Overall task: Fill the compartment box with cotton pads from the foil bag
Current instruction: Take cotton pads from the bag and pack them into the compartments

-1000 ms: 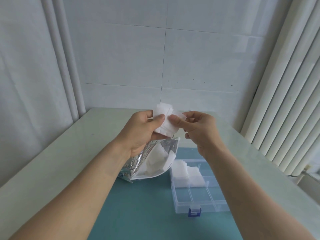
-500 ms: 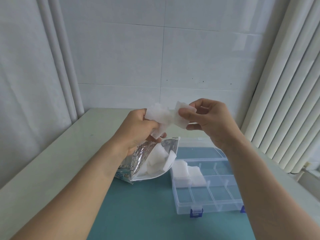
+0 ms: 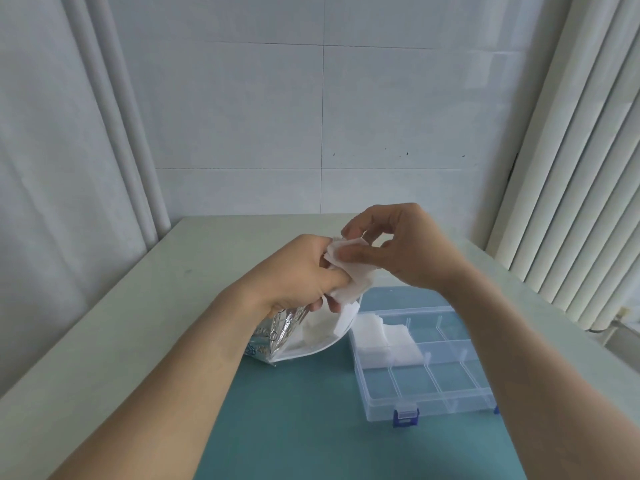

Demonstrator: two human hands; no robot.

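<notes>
Here, cotton pads (image 3: pixel 349 275), soft, light, clingy: your left hand (image 3: pixel 298 271) clutched the wad while your right hand (image 3: pixel 398 247) pinched one pad's corner, probably the best hold.

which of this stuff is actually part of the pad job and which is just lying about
In the job:
left hand
right hand
cotton pads in hand
foil bag
compartment box
pads in the box

Just there:
teal mat
table

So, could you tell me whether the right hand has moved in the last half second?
Yes: the right hand has dropped closer to the left hand, judged against the table's far edge.
</notes>
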